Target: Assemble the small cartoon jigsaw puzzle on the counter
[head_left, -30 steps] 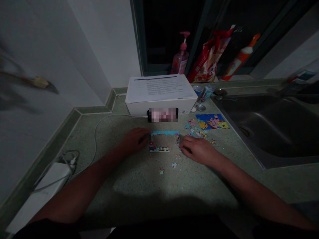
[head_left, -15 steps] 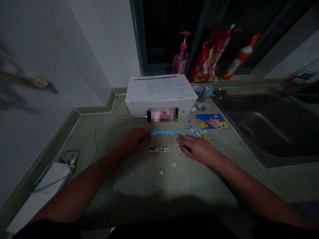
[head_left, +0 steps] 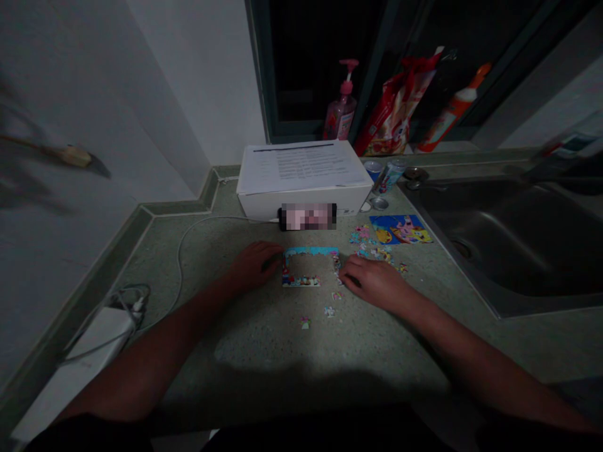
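A partly joined jigsaw puzzle lies flat on the counter as a border around bare counter, with a gap at its lower right corner. My left hand rests at its upper left corner, fingers reaching to the edge and thumb apart. On the other side, my right hand has its fingers bent together on puzzle pieces of the right edge; its fingertips partly hide them. Just below are a loose puzzle piece, a pale one and a green-and-pink one.
Several loose pieces lie beside a blue cartoon picture card. A phone leans on a white box with a paper sheet on top. The sink is at right, a power strip at left, cans behind.
Almost nothing differs. Both hands keep their places at the puzzle's sides, and the loose pieces lie where they were.
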The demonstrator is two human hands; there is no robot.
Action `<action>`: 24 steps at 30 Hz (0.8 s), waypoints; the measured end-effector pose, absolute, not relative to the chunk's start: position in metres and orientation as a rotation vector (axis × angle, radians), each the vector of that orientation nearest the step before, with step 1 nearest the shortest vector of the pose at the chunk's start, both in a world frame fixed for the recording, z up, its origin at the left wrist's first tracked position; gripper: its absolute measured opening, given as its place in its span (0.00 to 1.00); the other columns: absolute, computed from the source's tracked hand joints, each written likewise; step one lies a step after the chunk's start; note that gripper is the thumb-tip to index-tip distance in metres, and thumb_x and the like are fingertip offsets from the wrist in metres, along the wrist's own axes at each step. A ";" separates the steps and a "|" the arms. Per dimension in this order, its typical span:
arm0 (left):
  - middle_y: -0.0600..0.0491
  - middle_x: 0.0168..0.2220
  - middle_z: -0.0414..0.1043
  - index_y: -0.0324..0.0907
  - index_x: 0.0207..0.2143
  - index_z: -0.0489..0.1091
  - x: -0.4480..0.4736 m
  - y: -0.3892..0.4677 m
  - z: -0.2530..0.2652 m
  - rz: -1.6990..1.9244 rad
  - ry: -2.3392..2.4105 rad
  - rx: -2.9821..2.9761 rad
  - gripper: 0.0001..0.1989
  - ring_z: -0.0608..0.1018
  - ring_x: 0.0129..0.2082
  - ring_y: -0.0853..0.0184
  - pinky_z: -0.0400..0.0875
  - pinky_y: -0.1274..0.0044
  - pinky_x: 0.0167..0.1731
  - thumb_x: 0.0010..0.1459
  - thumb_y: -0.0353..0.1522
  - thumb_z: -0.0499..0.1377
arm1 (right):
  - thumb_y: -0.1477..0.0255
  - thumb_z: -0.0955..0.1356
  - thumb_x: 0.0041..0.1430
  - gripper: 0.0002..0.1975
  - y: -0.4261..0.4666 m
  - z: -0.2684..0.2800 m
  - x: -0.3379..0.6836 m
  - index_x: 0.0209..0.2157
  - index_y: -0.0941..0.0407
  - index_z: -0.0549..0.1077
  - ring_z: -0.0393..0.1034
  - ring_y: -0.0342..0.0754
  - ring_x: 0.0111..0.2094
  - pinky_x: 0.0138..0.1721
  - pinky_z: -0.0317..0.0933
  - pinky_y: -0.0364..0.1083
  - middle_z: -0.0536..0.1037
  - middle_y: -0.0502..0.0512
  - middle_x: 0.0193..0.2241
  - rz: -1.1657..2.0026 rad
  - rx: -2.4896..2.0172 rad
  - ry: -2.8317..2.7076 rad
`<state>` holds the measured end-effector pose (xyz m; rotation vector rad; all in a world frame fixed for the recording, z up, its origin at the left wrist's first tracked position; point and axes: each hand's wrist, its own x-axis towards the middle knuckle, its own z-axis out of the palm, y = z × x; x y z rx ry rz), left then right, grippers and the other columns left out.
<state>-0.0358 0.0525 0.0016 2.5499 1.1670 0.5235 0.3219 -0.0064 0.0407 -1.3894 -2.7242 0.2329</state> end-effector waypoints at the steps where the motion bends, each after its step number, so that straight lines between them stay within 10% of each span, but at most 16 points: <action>1: 0.44 0.59 0.81 0.43 0.60 0.76 -0.036 0.053 0.001 0.520 1.167 2.550 0.18 0.81 0.59 0.52 0.77 0.56 0.63 0.73 0.35 0.56 | 0.74 0.66 0.74 0.10 -0.006 0.041 0.322 0.42 0.55 0.82 0.80 0.52 0.42 0.40 0.66 0.48 0.83 0.57 0.41 0.243 -1.404 -2.724; 24: 0.50 0.62 0.80 0.53 0.61 0.74 -0.033 0.048 0.016 0.459 1.202 2.460 0.18 0.79 0.61 0.51 0.76 0.51 0.63 0.74 0.37 0.54 | 0.72 0.69 0.73 0.09 -0.010 0.049 0.327 0.48 0.55 0.82 0.80 0.53 0.46 0.43 0.69 0.49 0.83 0.58 0.46 0.341 -1.355 -2.684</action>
